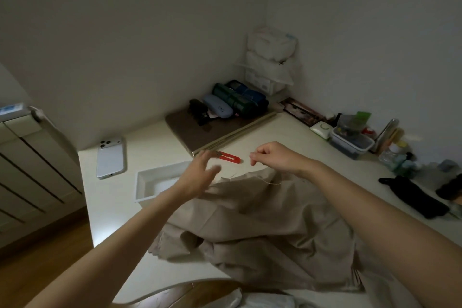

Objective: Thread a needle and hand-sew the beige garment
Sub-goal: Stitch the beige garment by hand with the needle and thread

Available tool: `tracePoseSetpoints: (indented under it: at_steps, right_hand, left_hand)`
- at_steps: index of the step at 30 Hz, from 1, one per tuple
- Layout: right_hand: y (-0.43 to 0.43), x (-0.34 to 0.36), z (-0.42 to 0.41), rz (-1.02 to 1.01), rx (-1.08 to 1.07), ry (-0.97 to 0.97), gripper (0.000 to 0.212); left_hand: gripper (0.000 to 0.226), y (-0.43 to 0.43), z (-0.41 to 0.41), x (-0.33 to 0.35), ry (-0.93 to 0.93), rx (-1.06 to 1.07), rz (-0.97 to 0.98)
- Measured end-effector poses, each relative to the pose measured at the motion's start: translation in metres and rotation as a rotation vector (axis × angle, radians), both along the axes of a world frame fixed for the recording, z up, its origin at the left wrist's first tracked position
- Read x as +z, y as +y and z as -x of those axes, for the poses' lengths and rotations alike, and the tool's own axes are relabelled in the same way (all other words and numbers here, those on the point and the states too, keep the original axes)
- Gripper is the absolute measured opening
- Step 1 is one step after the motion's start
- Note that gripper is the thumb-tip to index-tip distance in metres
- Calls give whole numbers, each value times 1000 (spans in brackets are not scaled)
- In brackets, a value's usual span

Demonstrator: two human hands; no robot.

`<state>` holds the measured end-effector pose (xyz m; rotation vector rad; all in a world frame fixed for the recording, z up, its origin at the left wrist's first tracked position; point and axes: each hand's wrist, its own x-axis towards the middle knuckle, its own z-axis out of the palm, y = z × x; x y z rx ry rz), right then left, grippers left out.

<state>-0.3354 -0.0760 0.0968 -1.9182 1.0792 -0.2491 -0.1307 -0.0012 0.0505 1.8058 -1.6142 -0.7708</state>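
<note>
The beige garment lies crumpled on the white table, spilling toward me. My right hand hovers just above its far edge, fingertips pinched as if on a needle or thread, too thin to make out. A pale thread trails across the cloth below that hand. My left hand is blurred, fingers spread and relaxed, over the garment's left corner, holding nothing. Red thread snips lie on the table just beyond both hands.
A white rectangular tray sits left of the garment. A white phone lies face down further left. A brown pad with cases, storage boxes and a black item line the back and right.
</note>
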Motion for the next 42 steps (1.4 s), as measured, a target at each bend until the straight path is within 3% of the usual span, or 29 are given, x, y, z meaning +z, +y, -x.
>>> tracePoseSetpoints:
  at_steps: [3, 6, 9, 11, 16, 18, 22, 24, 26, 30, 36, 39, 42]
  right_hand:
    - [6, 2, -15, 10, 56, 0, 25]
    - [6, 4, -17, -31, 39, 1, 26]
    - [4, 6, -8, -63, 51, 41, 27]
    - [1, 6, 0, -83, 47, 57, 26]
    - [-13, -4, 21, -147, 17, 55, 26]
    - [-18, -7, 26, -100, 32, 91, 26]
    - [-31, -11, 32, 198, 36, 340, 29]
    - [-35, -15, 34, 175, -63, 340, 29]
    - [-35, -18, 31, -11, -204, 208, 29]
    - [-27, -18, 20, -384, -504, -254, 25]
    - [-30, -13, 11, -457, -673, -521, 28]
    - [-35, -11, 6, -506, -785, -632, 23]
    - [-38, -10, 2, -514, -834, -637, 21]
  left_hand:
    - [34, -10, 37, 25, 447, -60, -33]
    - [30, -15, 52, 33, 627, -122, -149]
    - [30, -16, 51, 32, 450, -118, -222]
    - [25, -16, 44, 26, 319, -121, -168]
    - [13, -9, 24, 16, 228, -63, -10]
    - [14, -8, 13, 10, 134, -14, -33]
    - [18, -1, -4, -3, 87, -3, -157]
    - [17, 6, -6, -6, 87, -63, -200]
    - [15, 11, -4, -5, 13, -155, -195]
    - [19, 16, 7, -6, -126, -327, -209]
    - [15, 25, 9, -23, -464, -431, -245]
    - [26, 30, 4, -29, -510, -444, -326]
    - [18, 35, 1, -32, -620, -501, -336]
